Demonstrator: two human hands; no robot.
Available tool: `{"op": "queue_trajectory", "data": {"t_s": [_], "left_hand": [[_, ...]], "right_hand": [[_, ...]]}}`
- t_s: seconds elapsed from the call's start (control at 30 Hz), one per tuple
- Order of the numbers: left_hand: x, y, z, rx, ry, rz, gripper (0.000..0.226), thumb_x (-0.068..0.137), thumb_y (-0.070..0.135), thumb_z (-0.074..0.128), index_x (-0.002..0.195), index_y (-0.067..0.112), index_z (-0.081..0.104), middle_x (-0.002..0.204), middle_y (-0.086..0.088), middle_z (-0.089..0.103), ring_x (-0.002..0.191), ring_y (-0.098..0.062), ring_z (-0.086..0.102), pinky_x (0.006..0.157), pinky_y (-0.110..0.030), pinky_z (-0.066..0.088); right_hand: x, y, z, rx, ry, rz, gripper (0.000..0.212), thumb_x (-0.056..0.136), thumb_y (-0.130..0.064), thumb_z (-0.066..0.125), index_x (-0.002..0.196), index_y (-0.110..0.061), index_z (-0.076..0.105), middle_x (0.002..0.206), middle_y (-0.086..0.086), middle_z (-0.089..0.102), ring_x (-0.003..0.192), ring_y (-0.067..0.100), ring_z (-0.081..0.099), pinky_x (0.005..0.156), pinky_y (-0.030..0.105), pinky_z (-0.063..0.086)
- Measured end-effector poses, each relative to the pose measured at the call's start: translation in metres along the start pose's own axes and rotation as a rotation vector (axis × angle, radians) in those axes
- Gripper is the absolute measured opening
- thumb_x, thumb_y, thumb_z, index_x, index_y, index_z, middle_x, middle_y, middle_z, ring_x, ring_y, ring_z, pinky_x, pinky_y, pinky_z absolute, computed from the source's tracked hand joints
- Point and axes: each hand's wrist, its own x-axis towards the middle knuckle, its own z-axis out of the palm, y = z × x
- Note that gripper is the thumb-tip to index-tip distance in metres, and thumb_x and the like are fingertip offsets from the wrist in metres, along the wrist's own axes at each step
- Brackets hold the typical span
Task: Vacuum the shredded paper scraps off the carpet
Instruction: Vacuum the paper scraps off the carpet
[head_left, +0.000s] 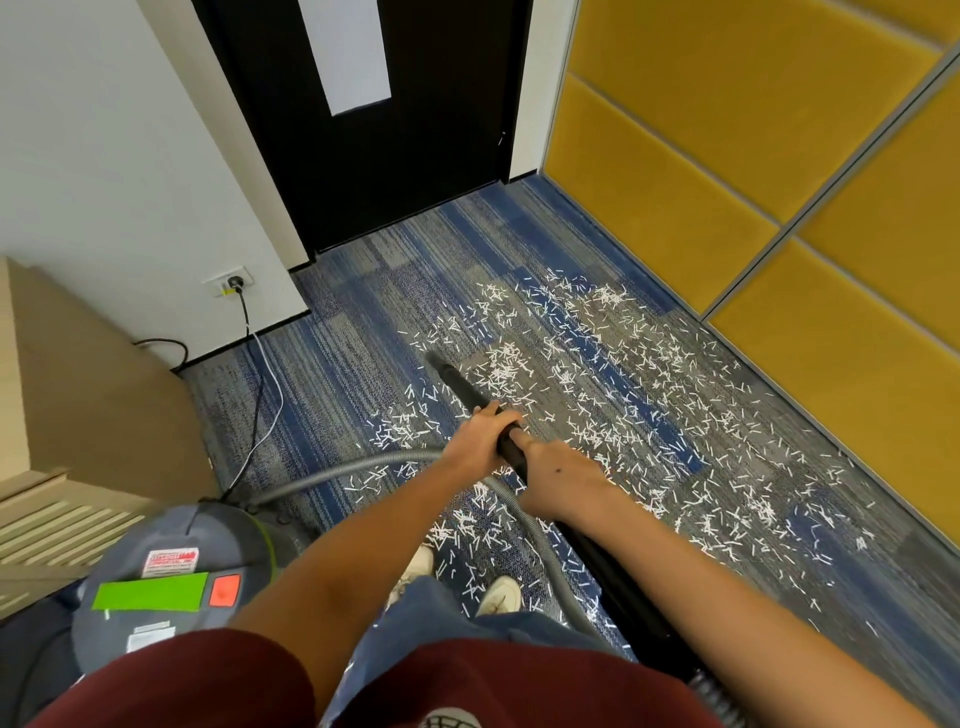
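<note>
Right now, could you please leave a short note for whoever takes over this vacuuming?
Left hand grips the black wand in front; right hand grips it just behind.
Nozzle tip sits at the left edge of the paper scraps.
Canister stands at the left, grey hose running to it, cord in the wall socket.
Done: little to judge.
Left: scraps cover the carpet from the shoes to the yellow wall.

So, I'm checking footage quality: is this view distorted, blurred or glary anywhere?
Head view: wide-angle bending curves the yellow wall panels and door edges; lighting is soft and even, no hard shadows or glare; scraps around the vacuum tube are sharp, and the left hand and right hand look crisp.
</note>
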Motion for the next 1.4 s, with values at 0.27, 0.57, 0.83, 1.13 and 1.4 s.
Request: {"op": "queue_trajectory", "data": {"t_s": [0.27,0.57,0.83,1.13,1.4], "left_hand": [[-0.002,-0.007,-0.005,0.051,-0.013,-0.056,0.031,0.083,0.006,0.061,0.112,0.015,0.057,0.115,-0.011,0.053,0.105,-0.036,0.055,0.087,-0.048,0.049],[0.003,0.031,0.011,0.196,-0.102,0.037,0.025,0.086,0.018,0.059,0.110,0.020,0.055,0.107,-0.008,0.057,0.093,-0.030,0.061,0.079,-0.041,0.052],[-0.011,0.039,0.022,0.218,-0.097,0.045,0.028,0.084,0.021,0.061,0.110,0.018,0.055,0.109,-0.007,0.057,0.094,-0.031,0.061,0.076,-0.040,0.050],[-0.033,0.008,0.003,0.216,-0.045,-0.123,0.032,0.084,0.015,0.059,0.115,0.022,0.055,0.114,-0.007,0.055,0.100,-0.032,0.060,0.084,-0.043,0.051],[-0.030,0.009,0.008,0.190,-0.004,-0.143,0.031,0.086,0.012,0.056,0.116,0.019,0.055,0.117,-0.007,0.053,0.105,-0.034,0.057,0.086,-0.042,0.049]], "right_hand": [[0.006,-0.004,0.002,-0.002,0.005,-0.036,0.069,0.087,-0.016,0.057,0.146,-0.027,0.022,0.116,0.008,0.053,0.105,0.027,0.058,0.084,0.037,0.050],[-0.018,0.029,0.003,0.045,-0.014,0.026,0.076,0.085,-0.010,0.057,0.149,-0.029,0.018,0.097,0.003,0.049,0.087,0.022,0.058,0.075,0.033,0.054],[-0.036,0.038,0.012,0.040,0.000,-0.003,0.071,0.085,-0.014,0.057,0.146,-0.028,0.023,0.098,0.006,0.048,0.095,0.027,0.061,0.080,0.037,0.054],[-0.018,0.010,0.019,-0.005,0.005,-0.110,0.070,0.086,-0.015,0.057,0.146,-0.026,0.024,0.117,0.011,0.054,0.105,0.030,0.059,0.087,0.040,0.052],[-0.015,0.014,0.018,-0.022,0.017,-0.121,0.072,0.086,-0.018,0.058,0.147,-0.027,0.021,0.116,0.010,0.054,0.105,0.029,0.059,0.082,0.037,0.049]]}}
